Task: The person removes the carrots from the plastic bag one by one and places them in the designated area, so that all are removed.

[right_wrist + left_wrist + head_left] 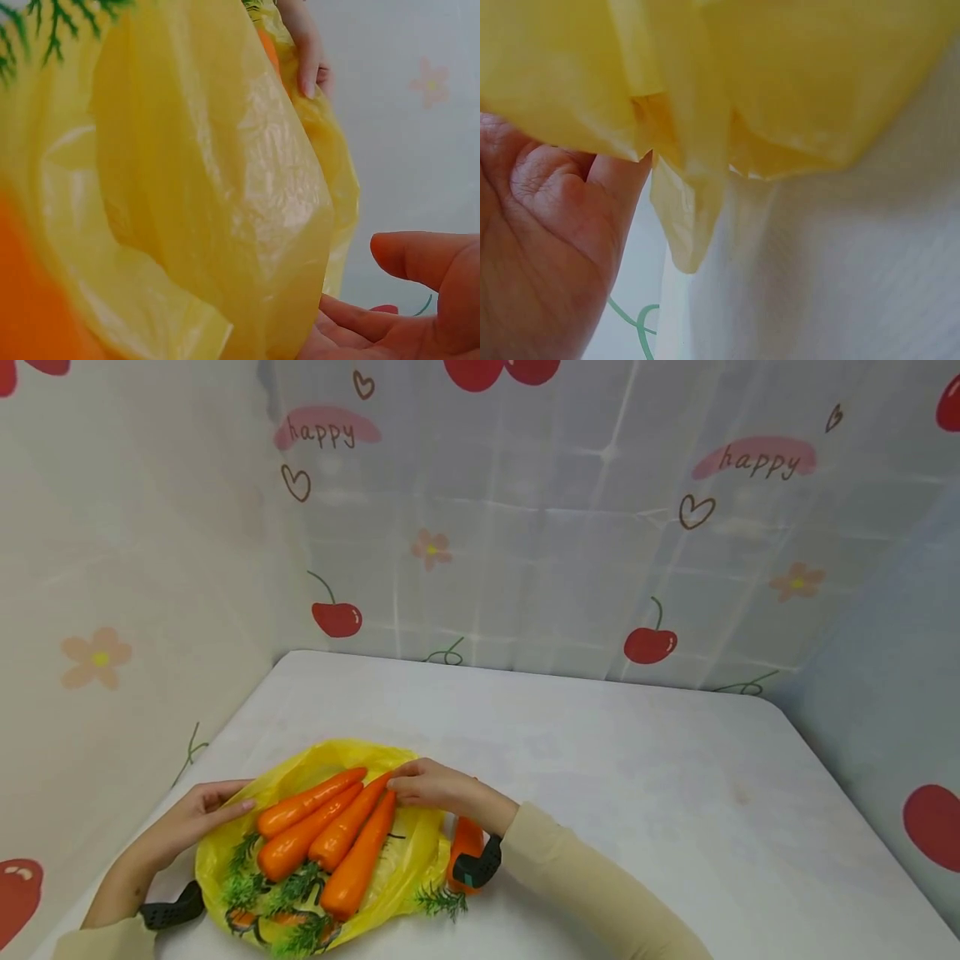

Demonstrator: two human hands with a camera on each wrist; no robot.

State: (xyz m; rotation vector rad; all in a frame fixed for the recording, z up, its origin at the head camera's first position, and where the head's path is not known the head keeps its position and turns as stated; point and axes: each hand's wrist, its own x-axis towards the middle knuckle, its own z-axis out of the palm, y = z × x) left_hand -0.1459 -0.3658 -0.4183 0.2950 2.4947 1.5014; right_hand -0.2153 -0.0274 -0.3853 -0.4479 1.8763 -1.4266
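A yellow plastic bag [423, 852] lies spread on the white table, with several orange carrots [352, 868] in its mouth, leafy green tops toward me. At the bag's left edge my left hand [183, 827] holds the plastic, thumb on the inner side, other fingers behind. My right hand [431, 785] is at the far right edge by the carrot tips. In the right wrist view, that right hand's thumb [409, 255] stands apart from its fingers, which reach partly behind the bag. The bag [795, 82] hides the left fingertips in the left wrist view.
Another carrot [467, 843] lies right of the bag, partly under my right wrist. White table surface [637, 793] extends to the right and back. Curtains [510, 577] printed with cherries and hearts stand behind and at both sides.
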